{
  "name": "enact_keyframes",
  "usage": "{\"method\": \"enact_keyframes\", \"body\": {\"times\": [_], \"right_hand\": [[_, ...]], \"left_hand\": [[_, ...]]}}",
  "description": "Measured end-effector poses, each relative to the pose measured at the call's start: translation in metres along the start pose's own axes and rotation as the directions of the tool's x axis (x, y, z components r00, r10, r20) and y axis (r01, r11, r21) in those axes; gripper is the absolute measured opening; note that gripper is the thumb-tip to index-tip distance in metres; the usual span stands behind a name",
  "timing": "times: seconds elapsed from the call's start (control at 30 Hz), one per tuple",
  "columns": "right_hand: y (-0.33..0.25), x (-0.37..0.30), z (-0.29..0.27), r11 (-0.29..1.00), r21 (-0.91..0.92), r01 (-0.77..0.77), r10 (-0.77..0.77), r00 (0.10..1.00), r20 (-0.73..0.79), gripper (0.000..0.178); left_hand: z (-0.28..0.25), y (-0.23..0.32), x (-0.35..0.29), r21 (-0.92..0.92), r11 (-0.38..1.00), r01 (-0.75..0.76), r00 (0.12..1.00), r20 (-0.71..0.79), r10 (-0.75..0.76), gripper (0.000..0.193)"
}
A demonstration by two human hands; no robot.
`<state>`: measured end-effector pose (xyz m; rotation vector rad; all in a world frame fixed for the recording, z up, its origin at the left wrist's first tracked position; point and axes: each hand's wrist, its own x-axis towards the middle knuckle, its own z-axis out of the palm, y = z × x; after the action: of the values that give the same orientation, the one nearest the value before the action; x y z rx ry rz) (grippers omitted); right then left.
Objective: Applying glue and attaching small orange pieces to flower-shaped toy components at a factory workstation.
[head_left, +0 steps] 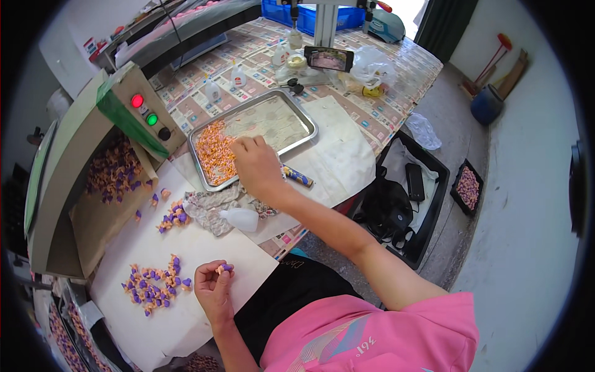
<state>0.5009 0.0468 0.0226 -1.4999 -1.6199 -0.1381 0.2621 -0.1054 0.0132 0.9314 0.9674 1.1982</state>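
My left hand, low over the white sheet, pinches a small purple-and-peach plastic figure between thumb and fingers. Reaching forward, my right hand is over the near edge of a metal tray. Its fingers are curled down beside a heap of tiny orange, pink and white pieces; anything between the fingertips is hidden. Several loose figures like the held one lie left of my left hand. A smaller cluster sits farther back, near a crumpled patterned cloth.
A machine with red and green lights stands left, more figures in its opening. A white plastic bottle and blue tube lie near my right forearm. Behind the tray are a phone and plastic bag. A black crate sits right.
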Motion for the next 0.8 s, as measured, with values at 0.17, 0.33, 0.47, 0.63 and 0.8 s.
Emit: {"method": "enact_keyframes", "body": {"times": [0.17, 0.33, 0.47, 0.63, 0.8], "right_hand": [[0.021, 0.031, -0.016, 0.937, -0.338, -0.085, 0.197, 0.930, 0.310, 0.022], [0.021, 0.031, -0.029, 0.967, -0.238, -0.087, 0.160, 0.938, 0.307, 0.012], [0.036, 0.016, -0.051, 0.973, -0.200, -0.114, 0.162, 0.956, 0.244, 0.013], [0.023, 0.013, -0.090, 0.986, 0.094, -0.138, 0.131, 0.988, 0.080, 0.009], [-0.019, -0.009, -0.139, 0.897, 0.439, -0.058, 0.027, 0.997, 0.077, 0.009]], "left_hand": [[0.024, 0.015, -0.022, -0.004, 1.000, -0.012, 0.999, 0.037, 0.013, 0.021], [0.042, 0.029, -0.043, 0.012, 1.000, 0.018, 1.000, 0.013, -0.018, 0.020], [0.055, 0.030, -0.060, -0.014, 0.999, 0.052, 0.998, 0.022, -0.051, 0.020], [0.067, 0.037, -0.077, -0.010, 0.998, 0.061, 0.998, 0.007, -0.061, 0.020], [0.072, 0.041, -0.075, -0.050, 0.997, 0.059, 0.998, 0.009, -0.059, 0.020]]}}
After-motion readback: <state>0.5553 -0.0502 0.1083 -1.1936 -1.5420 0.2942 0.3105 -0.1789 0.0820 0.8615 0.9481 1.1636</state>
